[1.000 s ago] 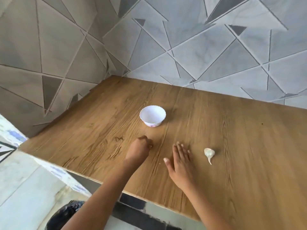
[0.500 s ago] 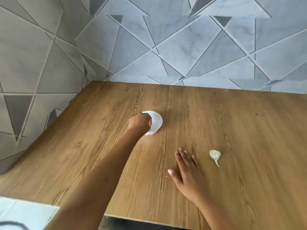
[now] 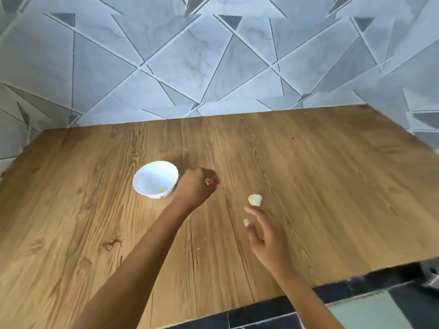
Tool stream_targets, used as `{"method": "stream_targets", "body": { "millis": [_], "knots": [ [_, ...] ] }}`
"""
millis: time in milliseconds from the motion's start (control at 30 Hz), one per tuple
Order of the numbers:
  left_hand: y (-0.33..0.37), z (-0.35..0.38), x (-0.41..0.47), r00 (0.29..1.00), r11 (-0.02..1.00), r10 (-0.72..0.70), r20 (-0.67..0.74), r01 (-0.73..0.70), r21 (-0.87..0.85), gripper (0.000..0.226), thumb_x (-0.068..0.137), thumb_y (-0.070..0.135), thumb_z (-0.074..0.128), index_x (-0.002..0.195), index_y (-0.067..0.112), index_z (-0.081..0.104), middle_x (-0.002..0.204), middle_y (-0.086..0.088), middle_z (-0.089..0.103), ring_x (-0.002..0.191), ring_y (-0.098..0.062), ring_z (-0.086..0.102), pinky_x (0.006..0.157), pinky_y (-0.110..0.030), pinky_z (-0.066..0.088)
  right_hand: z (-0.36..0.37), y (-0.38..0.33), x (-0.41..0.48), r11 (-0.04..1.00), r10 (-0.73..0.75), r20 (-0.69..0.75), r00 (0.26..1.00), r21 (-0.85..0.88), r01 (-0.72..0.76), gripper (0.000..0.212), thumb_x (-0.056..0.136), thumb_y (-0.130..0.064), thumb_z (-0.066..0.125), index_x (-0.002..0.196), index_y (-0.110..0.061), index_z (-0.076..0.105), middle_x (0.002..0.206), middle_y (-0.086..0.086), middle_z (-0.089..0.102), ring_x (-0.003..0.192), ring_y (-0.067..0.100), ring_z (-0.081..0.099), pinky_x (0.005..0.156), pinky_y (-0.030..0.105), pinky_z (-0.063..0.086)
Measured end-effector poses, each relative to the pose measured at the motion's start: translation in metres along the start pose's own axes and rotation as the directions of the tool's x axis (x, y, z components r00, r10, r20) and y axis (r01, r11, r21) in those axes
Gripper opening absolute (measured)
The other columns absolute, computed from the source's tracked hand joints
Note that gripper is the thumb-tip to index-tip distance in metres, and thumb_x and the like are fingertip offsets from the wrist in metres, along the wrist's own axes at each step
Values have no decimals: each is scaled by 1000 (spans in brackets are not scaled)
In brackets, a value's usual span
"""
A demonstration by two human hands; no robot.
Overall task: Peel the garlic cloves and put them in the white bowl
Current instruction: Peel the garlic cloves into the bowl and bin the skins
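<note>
The white bowl (image 3: 152,178) stands on the wooden table, left of centre, with a small pale yellow peeled clove (image 3: 161,190) lying inside near its front wall. Just right of the bowl hovers my left hand (image 3: 196,186), its fingers curled into a loose fist with nothing visible in it. An unpeeled garlic piece (image 3: 255,200) in white skin lies on the table further right. My right hand (image 3: 263,231) stretches toward it with straight fingers, the fingertips at the garlic's near edge.
The wooden table (image 3: 320,186) meets a tiled wall at the back and both sides. Its front edge runs along the bottom, with dark floor tiles below. A few tiny skin flakes (image 3: 198,249) lie between my forearms.
My left hand went from the table to over the bowl, then drew back to the bowl's right; a clove now lies in the bowl. My right hand moved up to the garlic.
</note>
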State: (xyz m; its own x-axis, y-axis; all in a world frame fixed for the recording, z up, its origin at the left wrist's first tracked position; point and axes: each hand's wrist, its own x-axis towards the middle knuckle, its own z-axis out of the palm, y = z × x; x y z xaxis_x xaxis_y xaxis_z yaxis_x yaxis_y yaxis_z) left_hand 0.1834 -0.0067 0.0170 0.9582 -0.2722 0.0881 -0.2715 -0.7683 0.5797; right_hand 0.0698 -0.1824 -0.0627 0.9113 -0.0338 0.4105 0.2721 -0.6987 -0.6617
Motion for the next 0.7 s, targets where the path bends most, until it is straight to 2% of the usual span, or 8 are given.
{"method": "stream_targets", "body": {
  "millis": [67,133,233,333,433,500,567,700],
  "knots": [
    [19,33,5,997,999,34,65,-31,-38,16,82,11,65,96,14,72,96,2,72,84,-12,64,77,-23,49,-16,17,-2,996,84,-70,994,8,-83,31,92,-24,57,121,-14,60,114,-5,62,101,7,60,87,23,51],
    [34,63,7,993,992,11,120,5,-126,19,81,15,69,100,12,69,98,1,69,89,-14,63,79,-26,50,-29,32,-2,987,159,-78,984,21,-158,35,90,-12,62,124,-13,58,112,-6,60,99,11,61,85,27,52],
    [42,91,7,987,972,-55,148,87,-219,20,79,16,72,98,10,68,96,1,68,88,-13,62,72,-23,46,-39,47,4,972,224,39,974,60,-226,46,91,-9,60,135,-14,49,122,-4,57,109,11,56,92,18,44],
    [42,98,6,975,901,-180,133,218,-375,21,75,12,77,94,10,70,86,3,67,80,-8,61,67,-18,47,-41,49,20,914,311,176,934,214,-345,50,93,-9,57,141,-14,41,129,-5,50,112,5,52,86,4,40],
    [44,98,3,971,847,-193,141,238,-476,22,71,6,80,91,10,71,85,0,70,80,-11,66,69,-17,52,-40,50,45,791,391,317,864,365,-492,44,96,-17,54,139,-17,45,130,-7,51,109,4,53,81,8,44],
    [47,97,-2,975,833,-184,122,220,-508,23,70,6,81,91,8,72,87,-3,72,81,-13,68,70,-17,52,-37,52,58,720,411,375,831,426,-548,35,95,-23,56,130,-17,55,126,-3,60,104,7,60,86,17,48],
    [48,95,-6,976,803,-189,112,219,-555,22,71,6,80,91,7,72,88,-6,73,83,-15,69,75,-21,54,-35,55,68,686,398,409,821,461,-563,26,92,-25,62,117,-17,63,113,4,68,95,8,65,85,23,53],
    [49,87,-16,964,722,-247,98,251,-645,14,79,3,72,94,4,71,84,-3,71,75,-5,67,72,-17,52,-32,58,75,607,353,481,802,535,-588,27,91,-15,63,116,-6,64,94,0,69,83,2,66,71,17,54]
  ]
}}
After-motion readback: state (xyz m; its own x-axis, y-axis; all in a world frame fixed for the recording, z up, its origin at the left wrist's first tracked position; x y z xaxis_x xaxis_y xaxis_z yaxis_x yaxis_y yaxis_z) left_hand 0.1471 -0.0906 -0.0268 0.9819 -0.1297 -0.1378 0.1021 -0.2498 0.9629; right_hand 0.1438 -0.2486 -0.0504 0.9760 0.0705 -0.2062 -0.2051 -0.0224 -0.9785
